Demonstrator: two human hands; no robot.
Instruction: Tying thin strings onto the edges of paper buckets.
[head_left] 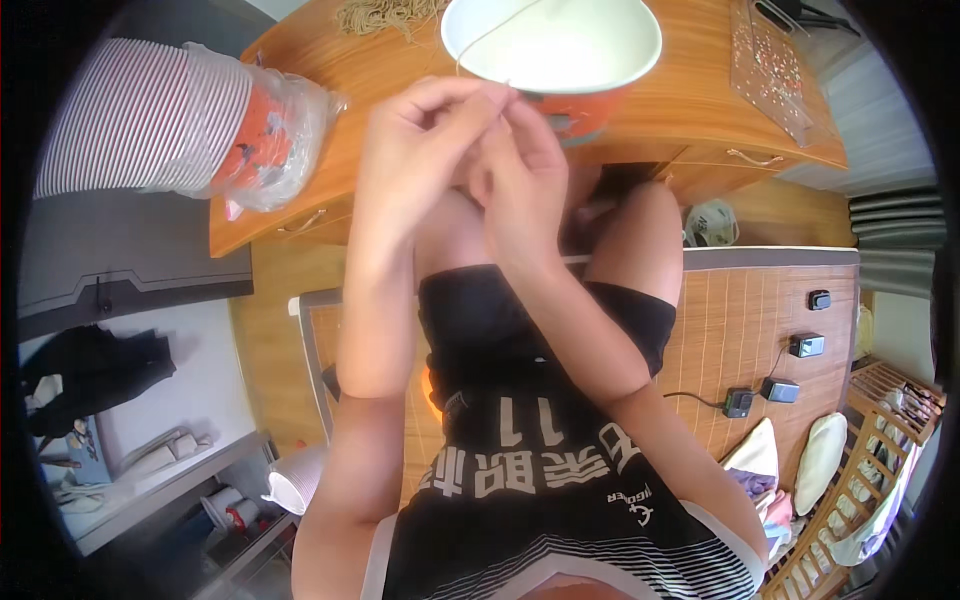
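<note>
Cord point(492, 31) is pinched by the left hand point(422, 135) and, apparently, the right hand point(525, 180); no fastening to the bucket point(590, 110) at twelve o'clock can be confirmed; strands point(390, 16) at eleven are left unheld.

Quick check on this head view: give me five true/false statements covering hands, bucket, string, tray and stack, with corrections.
1. The left hand and right hand are close together. True.
2. The bucket is black inside. False: the inside of the bucket is white.
3. Tangled string lies on the desk, left of the bucket. True.
4. The clear tray is on the floor. False: the clear tray is on the desk, at the right.
5. The stacked buckets are at the picture's left. True.
</note>
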